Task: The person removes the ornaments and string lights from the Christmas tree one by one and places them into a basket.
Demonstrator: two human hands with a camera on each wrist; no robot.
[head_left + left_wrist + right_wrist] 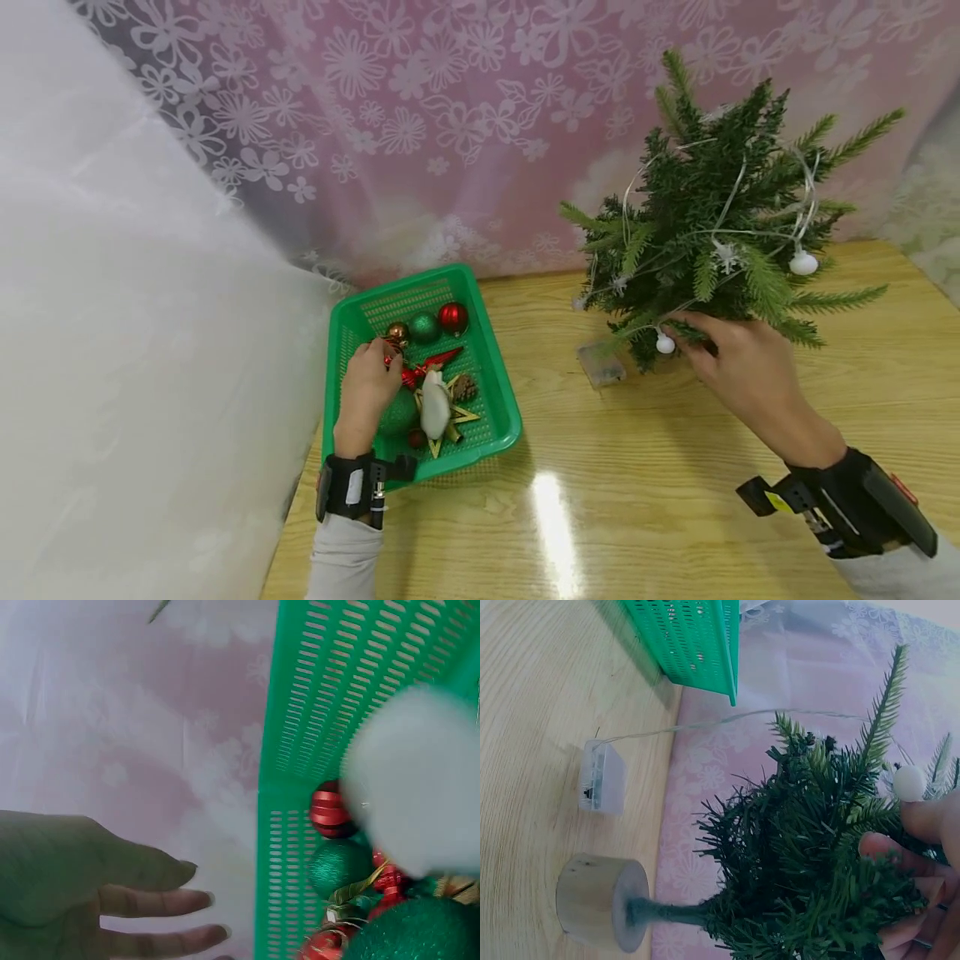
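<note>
My left hand point(367, 379) is over the green plastic basket point(492, 358), close to its red ornaments. In the left wrist view, the left fingers point(161, 902) are spread and hold nothing. The basket contains a red bauble point(453, 317), a green bauble point(424, 327), a larger glittery green ball point(400, 412), a gold star point(465, 415), a pinecone point(465, 387) and a whitish ornament point(435, 406). My right hand point(750, 375) grips a low branch of the small artificial Christmas tree point(697, 192), beside a white ball light point(665, 342). Foliage partly hides its fingertips.
Clear wire lights point(723, 233) with another white ball point(803, 262) wrap the tree. A clear battery box point(601, 364) lies on the wooden table point(555, 433) left of the wooden trunk base point(600, 900). Floral cloth point(450, 125) hangs behind, and white sheeting point(150, 333) borders the left.
</note>
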